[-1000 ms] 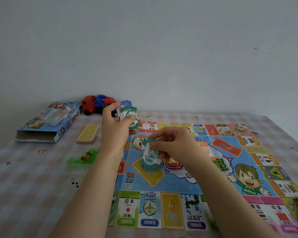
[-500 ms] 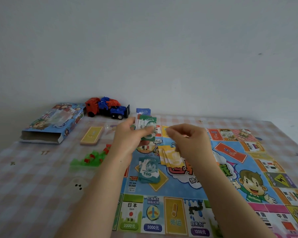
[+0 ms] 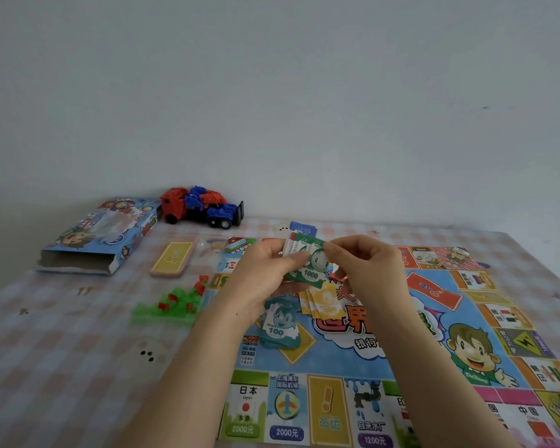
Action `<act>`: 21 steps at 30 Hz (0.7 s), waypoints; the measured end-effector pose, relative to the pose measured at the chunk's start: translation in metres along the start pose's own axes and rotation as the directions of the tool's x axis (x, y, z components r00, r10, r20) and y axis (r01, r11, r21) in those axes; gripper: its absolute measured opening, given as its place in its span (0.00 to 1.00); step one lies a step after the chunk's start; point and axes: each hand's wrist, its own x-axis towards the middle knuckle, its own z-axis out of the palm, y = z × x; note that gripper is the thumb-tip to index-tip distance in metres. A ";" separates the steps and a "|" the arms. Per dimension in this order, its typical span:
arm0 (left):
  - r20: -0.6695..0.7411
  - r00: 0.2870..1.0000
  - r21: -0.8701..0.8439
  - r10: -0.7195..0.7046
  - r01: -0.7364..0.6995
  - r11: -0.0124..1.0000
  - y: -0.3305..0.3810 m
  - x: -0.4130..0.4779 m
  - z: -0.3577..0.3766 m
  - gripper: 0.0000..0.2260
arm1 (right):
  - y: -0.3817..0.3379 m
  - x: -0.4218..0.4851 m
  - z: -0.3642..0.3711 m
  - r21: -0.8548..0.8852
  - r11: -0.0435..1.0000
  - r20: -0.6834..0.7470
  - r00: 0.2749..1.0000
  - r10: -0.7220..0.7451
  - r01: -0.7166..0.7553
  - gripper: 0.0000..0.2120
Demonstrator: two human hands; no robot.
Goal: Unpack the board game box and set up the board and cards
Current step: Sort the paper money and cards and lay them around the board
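1. Two hands meet above the far half of the board [image 3: 337,357]. The left hand [image 3: 259,279] grips a small fan of paper notes [image 3: 293,250], its fingers [image 3: 272,250] curled round them. The right hand [image 3: 369,273] pinches the top edge of the front green 1000 note [image 3: 312,270] between thumb and fingers [image 3: 337,247].
2. We see the board lying flat and unfolded on the desk [image 3: 62,350], filling its right half. Both forearms cross its near squares and hide part of the centre picture.
3. Below the hands, on the board's middle, sits a pile of teal 100 notes [image 3: 278,328]. Just beside it lie a few yellow notes [image 3: 324,302], partly covered by the right wrist.
4. A blue note [image 3: 301,227] peeks up behind the fan. We cannot tell whether it is held or lying on the desk.
5. Left of the board we find a heap of green and red plastic pieces [image 3: 172,302] near its edge. Farther back there is a yellow card deck [image 3: 173,258]. Beyond that lies the game box [image 3: 101,237], its open end toward us.
6. A red and blue toy truck [image 3: 201,210] stands against the wall [image 3: 272,92], just beside the box's far corner.
7. The desk wears a pale checked cloth with a few small dark marks, and the wall is plain and greyish white.
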 end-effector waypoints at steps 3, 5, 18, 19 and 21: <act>-0.030 0.999 0.061 0.037 -0.035 0.997 0.000 -0.001 -0.001 0.08 | -0.001 -0.001 0.001 0.038 0.999 0.047 0.999 0.024 -0.026 0.03; -0.067 0.996 0.079 0.053 -0.047 0.996 0.000 -0.001 -0.001 0.09 | -0.001 -0.002 0.001 0.044 0.998 0.056 0.998 0.033 -0.036 0.04; -0.113 0.991 0.011 0.068 -0.067 0.998 0.000 0.001 0.001 0.09 | 0.001 0.000 0.000 0.079 0.996 0.065 0.997 0.040 -0.045 0.05; -0.123 0.990 0.008 0.073 -0.072 0.997 0.000 0.001 0.001 0.10 | 0.001 0.000 0.000 0.081 0.996 0.065 0.997 0.041 -0.046 0.06; -0.125 0.990 -0.009 0.068 -0.070 0.997 0.001 0.001 0.002 0.11 | 0.001 0.000 0.000 0.083 0.995 0.063 0.997 0.042 -0.047 0.06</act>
